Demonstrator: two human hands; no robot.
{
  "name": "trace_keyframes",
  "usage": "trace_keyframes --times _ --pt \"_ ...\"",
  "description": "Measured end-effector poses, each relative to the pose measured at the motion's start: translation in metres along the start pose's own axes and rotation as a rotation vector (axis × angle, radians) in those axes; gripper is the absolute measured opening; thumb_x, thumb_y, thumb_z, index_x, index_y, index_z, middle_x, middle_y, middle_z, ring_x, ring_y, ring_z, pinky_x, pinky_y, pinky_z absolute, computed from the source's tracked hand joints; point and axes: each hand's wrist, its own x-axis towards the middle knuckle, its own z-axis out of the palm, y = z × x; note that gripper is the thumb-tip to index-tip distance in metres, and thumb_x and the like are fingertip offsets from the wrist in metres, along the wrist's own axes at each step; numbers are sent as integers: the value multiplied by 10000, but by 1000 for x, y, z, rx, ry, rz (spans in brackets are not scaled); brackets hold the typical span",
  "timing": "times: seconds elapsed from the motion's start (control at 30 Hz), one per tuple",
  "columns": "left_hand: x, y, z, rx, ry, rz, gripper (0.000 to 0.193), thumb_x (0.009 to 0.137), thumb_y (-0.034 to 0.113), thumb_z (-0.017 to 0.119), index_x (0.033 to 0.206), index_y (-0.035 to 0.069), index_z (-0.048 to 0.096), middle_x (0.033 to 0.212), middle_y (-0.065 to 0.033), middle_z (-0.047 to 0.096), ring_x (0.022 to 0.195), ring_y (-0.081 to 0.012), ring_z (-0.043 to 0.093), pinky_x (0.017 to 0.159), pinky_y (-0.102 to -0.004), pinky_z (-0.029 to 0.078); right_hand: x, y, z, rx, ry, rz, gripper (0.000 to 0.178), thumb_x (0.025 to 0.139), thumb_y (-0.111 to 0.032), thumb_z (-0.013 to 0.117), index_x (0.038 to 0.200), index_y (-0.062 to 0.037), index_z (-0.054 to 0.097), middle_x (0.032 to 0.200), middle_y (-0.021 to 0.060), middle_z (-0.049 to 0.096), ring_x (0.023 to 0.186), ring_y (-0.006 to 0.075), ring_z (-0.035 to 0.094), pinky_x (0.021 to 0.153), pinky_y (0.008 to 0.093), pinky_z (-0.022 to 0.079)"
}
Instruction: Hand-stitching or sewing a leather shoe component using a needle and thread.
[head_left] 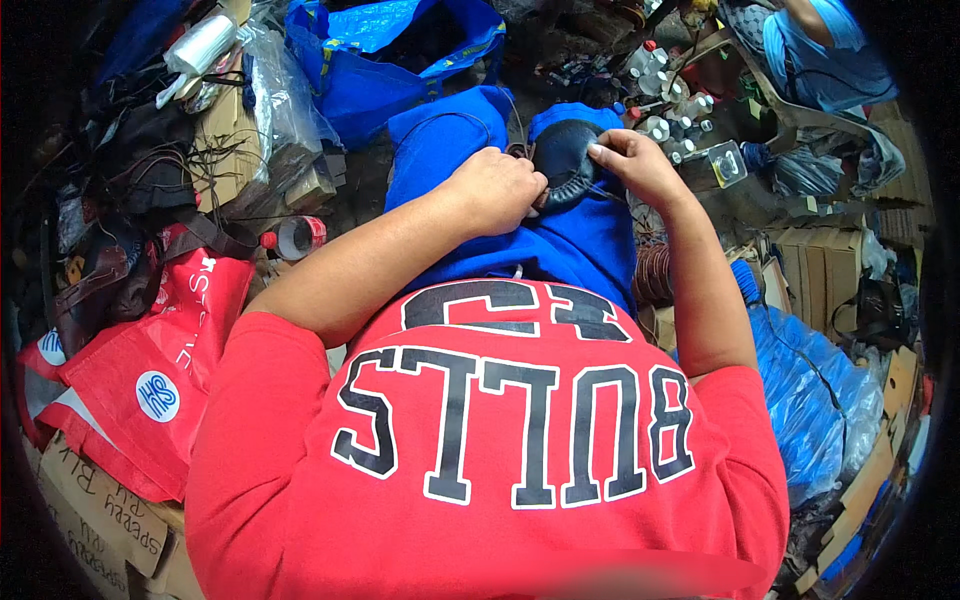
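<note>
On my lap, over the blue trousers (480, 255), rests a rounded black leather piece (563, 155) with a puckered, stitched-looking edge. It resembles part of a shoe, but its exact kind is unclear. My right hand (643, 168) grips its right side, thumb on top and fingers partly hidden behind. My left hand (497, 190) is closed in a pinch at its lower left edge. What lies between those fingertips is too small to make out. A thin dark cord (517, 112) runs above my left hand.
An open blue bag (350, 95) stands ahead. Several small capped bottles (655, 127) cluster ahead right, near another person in light blue (835, 70). A red bag (160, 370) and a dark drink bottle (294, 238) lie left; blue plastic sheeting (800, 390) and cardboard (815, 275) lie right.
</note>
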Motion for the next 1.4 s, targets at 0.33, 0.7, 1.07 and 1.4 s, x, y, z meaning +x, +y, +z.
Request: trace_keyframes --times 0.33,0.7,1.07,1.4 --pt "6 2 6 -130 43 -38 200 721 190 672 908 123 649 931 -85 604 872 -261 607 755 -387 457 0 20 -9 148 4 86 254 800 -270 720 791 -28 643 673 -57 540 630 45 448 555 219 366" --pt "18 -20 -21 -454 373 -30 291 769 273 697 1010 110 682 1050 -112 579 933 -274 596 827 -339 483 -27 -18 11 -447 555 -392 358 725 -363 752 818 -36 640 815 87 559 754 236 580 619 355 467" --pt "94 -31 27 -672 358 89 367 731 297 734 999 83 605 1038 -139 544 1029 -301 515 903 -353 419 -48 -37 9 -477 -1 -197 274 823 -209 600 685 22 551 589 144 484 536 215 461 534 361 390" --pt "89 -59 -14 -791 18 141 293 767 200 716 1006 45 647 1006 -91 636 1010 -202 573 922 -328 416 -70 -38 1 -247 178 -189 159 800 -84 657 954 -58 692 728 71 569 691 161 571 637 283 449"
